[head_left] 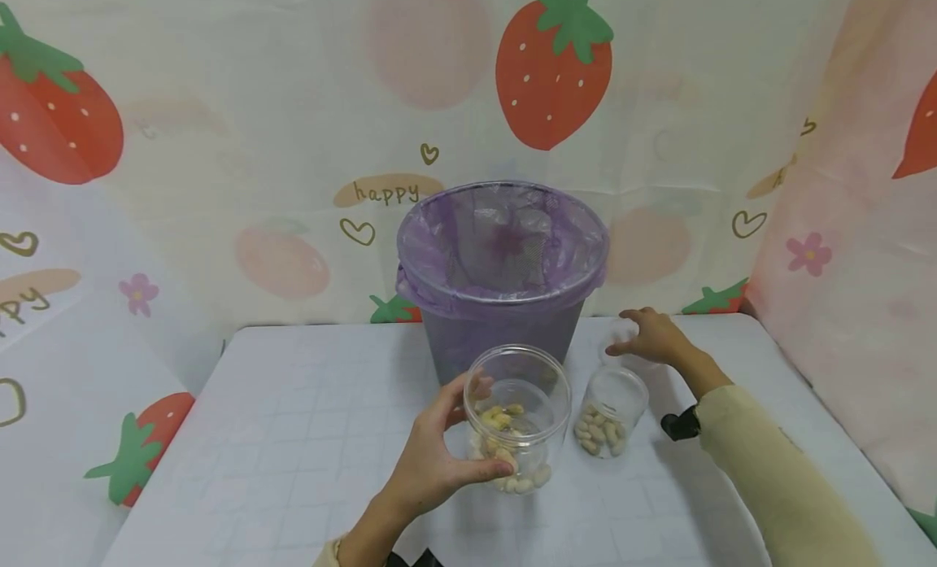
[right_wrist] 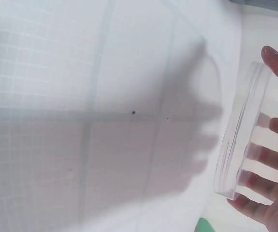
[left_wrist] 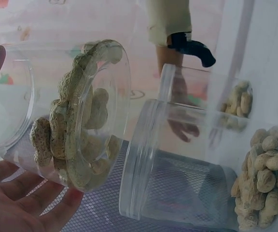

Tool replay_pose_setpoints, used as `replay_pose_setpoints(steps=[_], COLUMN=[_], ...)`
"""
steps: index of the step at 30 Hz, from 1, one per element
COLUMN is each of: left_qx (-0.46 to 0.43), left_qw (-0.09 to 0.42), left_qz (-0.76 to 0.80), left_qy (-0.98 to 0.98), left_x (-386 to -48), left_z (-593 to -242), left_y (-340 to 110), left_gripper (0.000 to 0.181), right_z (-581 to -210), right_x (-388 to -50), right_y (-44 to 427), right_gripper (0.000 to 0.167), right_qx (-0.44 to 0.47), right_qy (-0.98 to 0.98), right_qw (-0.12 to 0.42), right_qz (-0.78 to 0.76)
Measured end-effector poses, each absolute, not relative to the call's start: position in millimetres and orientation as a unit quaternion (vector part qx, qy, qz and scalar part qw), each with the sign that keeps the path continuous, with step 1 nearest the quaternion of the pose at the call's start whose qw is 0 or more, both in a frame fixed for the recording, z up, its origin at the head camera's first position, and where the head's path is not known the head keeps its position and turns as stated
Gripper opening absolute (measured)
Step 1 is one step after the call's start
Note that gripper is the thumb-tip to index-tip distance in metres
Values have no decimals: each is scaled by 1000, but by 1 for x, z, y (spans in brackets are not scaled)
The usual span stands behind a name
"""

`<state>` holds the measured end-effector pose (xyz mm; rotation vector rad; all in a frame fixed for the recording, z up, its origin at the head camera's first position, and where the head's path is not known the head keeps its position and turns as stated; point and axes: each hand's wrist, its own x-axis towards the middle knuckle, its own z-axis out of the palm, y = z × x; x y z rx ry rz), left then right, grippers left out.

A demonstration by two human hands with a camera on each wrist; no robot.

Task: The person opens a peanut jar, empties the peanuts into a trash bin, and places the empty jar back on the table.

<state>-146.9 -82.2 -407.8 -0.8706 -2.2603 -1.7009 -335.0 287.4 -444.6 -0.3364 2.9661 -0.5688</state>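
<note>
In the head view my left hand (head_left: pixel 432 465) grips a clear plastic jar (head_left: pixel 518 433), tilted, above the table. Several peanuts in their shells lie inside it, shown closely in the left wrist view as brown peanuts (left_wrist: pixel 58 128). Two more clear jars with peanuts stand on the table: one jar (left_wrist: pixel 177 193) right below the held one, largely hidden behind it in the head view, and another jar (head_left: pixel 611 408) to its right. Beyond that jar, my right hand (head_left: pixel 655 339) holds a clear round lid (right_wrist: pixel 243 130) by its rim, thumb on one side and fingers on the other.
A grey mesh waste bin (head_left: pixel 505 335) lined with a purple bag (head_left: pixel 505 294) stands behind the jars. The white table (head_left: pixel 293 437) ends at a strawberry-printed cloth (head_left: pixel 293 144) at the back and sides. Tiny dark specks (right_wrist: pixel 133 112) lie on the tabletop.
</note>
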Motion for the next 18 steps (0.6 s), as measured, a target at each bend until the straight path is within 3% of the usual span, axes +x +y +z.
replay_pose_setpoints(steps=[18], left_qx=[-300], left_qw=[96], left_qz=[-568], left_qy=[-760], left_x=[-148], left_z=[-411], left_y=[-82], left_gripper=[90], right_z=[-471], right_x=[-338], right_y=[290], right_gripper=[86], right_qx=[-92], right_qy=[978], right_qw=[75], right_qz=[-170])
